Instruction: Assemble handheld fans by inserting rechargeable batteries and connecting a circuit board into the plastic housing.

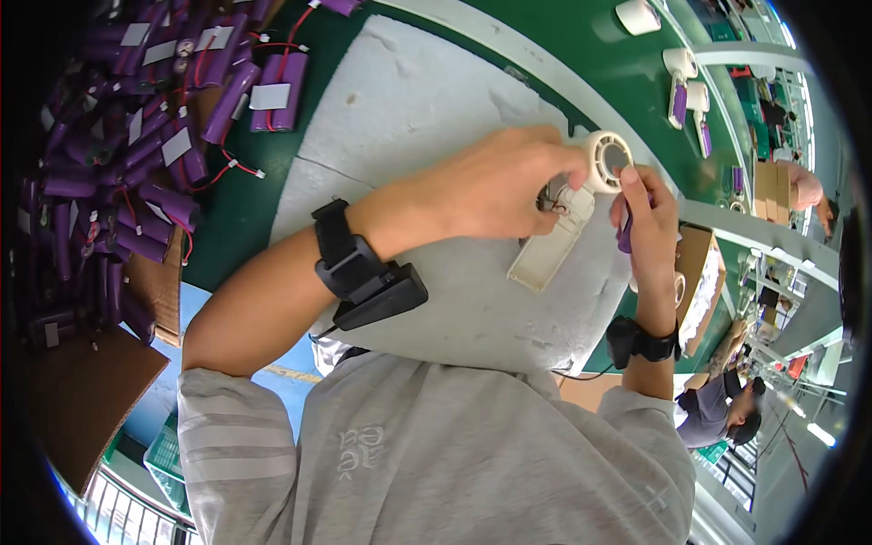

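Note:
Over the white foam pad (436, 100), my left hand (509, 182) is closed with its fingertips on a cream-white plastic housing (549, 254). The housing has a round ring-shaped head and an open, hollow handle, like a small handheld fan; thin wires show inside near the fingers. A purple battery pack (625, 238) is partly hidden in my right hand (649, 218), whose fingers curl round it while the thumb rests by the ring head.
A large heap of purple battery packs (136, 173) with red leads and white labels lies at the left. Cardboard boxes (695, 272) stand at the right. More white housings (679, 64), some with purple packs, lie on the green table (581, 36). A co-worker (727, 409) sits far right.

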Tool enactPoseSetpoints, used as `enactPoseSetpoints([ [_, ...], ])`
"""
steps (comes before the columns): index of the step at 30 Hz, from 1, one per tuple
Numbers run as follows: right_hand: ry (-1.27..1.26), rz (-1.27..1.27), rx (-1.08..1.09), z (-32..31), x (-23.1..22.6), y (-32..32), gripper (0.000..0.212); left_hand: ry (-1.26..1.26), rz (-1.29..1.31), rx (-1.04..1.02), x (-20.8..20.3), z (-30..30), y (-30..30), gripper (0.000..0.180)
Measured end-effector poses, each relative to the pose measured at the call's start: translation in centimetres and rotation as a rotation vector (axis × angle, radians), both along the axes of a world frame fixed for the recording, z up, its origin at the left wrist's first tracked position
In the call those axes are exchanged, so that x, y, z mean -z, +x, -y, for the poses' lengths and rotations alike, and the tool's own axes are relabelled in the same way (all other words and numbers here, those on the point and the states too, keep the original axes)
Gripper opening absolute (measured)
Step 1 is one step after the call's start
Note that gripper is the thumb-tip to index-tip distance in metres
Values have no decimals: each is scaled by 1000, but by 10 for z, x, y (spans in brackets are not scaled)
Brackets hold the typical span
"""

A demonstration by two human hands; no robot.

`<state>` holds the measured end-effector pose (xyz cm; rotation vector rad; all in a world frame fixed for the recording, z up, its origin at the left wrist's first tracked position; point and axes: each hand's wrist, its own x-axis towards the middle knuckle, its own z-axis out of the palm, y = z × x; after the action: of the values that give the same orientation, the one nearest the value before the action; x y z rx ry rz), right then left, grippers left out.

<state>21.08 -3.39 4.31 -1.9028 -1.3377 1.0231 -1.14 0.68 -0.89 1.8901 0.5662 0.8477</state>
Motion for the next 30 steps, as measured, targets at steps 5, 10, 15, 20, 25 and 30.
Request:
enactPoseSetpoints([
  [5,484,234,-116,36,4,-14,22,-212,-23,65,-1,2,-2,30],
  [10,573,215,-391,46,18,-35,34,-497,-66,220,-3,0,-1,31],
  [15,597,247,-458,42,30,-34,35,-602,-30,231,-10,1,-1,30],
  [20,598,191,-419,39,30,-34,32,-653,-15,208,-7,1,-1,33],
  [25,588,217,-420,39,29,-38,29,-652,59,186,-5,1,-2,34],
  [30,594,245,-424,38,29,-38,28,-518,-6,170,-6,2,-1,30],
])
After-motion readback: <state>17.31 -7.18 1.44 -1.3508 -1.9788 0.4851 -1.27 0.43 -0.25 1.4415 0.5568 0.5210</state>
